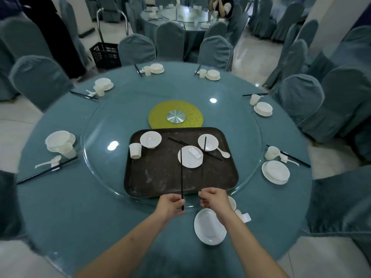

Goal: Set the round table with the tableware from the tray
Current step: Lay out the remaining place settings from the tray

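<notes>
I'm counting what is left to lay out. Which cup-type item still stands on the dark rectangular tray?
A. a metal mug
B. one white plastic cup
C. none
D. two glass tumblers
B: a single white plastic cup stands at the left side of the dark rectangular tray, beside a white bowl.

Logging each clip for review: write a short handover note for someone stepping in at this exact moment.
Left hand grips one black chopstick; right hand pinches another, blurred.
Tray on the glass turntable holds a cup, two bowls, a plate with a rest, a spoon and loose chopsticks.
Done: seven settings laid round the rim. The near setting has plate and bowl; other pieces are partly hidden by the right arm.
Left: lay these chopsticks here, then place the tray's remainder.
</notes>
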Demonstrator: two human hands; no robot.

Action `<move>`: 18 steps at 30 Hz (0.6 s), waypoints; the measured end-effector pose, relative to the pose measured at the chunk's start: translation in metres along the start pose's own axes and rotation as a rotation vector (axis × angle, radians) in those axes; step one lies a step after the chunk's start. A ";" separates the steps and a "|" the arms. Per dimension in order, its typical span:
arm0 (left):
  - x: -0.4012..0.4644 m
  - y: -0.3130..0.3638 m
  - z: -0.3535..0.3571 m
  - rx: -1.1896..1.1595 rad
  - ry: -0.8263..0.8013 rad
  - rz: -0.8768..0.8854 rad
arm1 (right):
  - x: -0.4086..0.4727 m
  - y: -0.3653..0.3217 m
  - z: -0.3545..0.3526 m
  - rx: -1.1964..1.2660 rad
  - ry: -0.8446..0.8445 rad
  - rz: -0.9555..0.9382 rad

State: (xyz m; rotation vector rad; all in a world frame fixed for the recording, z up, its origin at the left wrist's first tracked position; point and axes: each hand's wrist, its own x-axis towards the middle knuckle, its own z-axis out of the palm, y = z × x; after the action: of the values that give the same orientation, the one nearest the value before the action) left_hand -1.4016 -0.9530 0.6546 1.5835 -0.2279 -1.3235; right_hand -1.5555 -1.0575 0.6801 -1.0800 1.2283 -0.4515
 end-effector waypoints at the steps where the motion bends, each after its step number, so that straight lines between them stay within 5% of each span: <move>1: -0.003 0.000 0.001 0.002 0.003 0.008 | -0.002 -0.001 0.003 -0.022 -0.015 -0.010; 18: -0.024 0.004 -0.004 -0.052 -0.069 0.130 | -0.010 -0.003 0.033 -0.087 -0.177 0.012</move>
State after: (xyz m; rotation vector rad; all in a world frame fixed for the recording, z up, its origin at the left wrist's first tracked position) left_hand -1.4055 -0.9361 0.6725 1.4559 -0.3306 -1.2742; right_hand -1.5281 -1.0372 0.6860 -1.1605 1.1057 -0.2883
